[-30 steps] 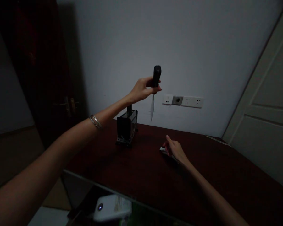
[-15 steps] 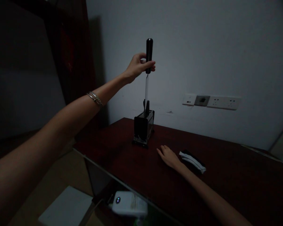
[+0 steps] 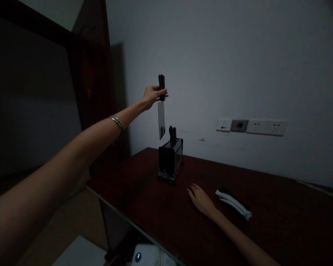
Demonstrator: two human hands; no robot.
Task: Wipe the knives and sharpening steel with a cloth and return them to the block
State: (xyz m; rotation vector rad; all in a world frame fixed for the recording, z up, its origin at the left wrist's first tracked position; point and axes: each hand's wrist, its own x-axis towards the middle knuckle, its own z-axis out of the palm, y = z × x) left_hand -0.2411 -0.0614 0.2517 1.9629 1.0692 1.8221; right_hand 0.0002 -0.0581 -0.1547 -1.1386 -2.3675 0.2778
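Observation:
My left hand [image 3: 151, 96] is raised and closed around the black handle of a knife [image 3: 161, 112], whose blade hangs point down just above and left of the black knife block [image 3: 170, 159]. Another black handle [image 3: 172, 133] sticks up out of the block. My right hand [image 3: 200, 198] lies flat on the dark red table [image 3: 280, 225], fingers stretched out, holding nothing. A white and black folded thing [image 3: 233, 203] lies just right of that hand.
A row of wall sockets [image 3: 251, 126] runs along the white wall behind the table. A dark wooden door frame [image 3: 96, 85] stands at the left. A white device with a small light [image 3: 144, 256] sits below the table's near edge.
The left hand has lifted the knife clear of the block's slot and turned the blade's flat side toward me. The right hand stays flat on the table.

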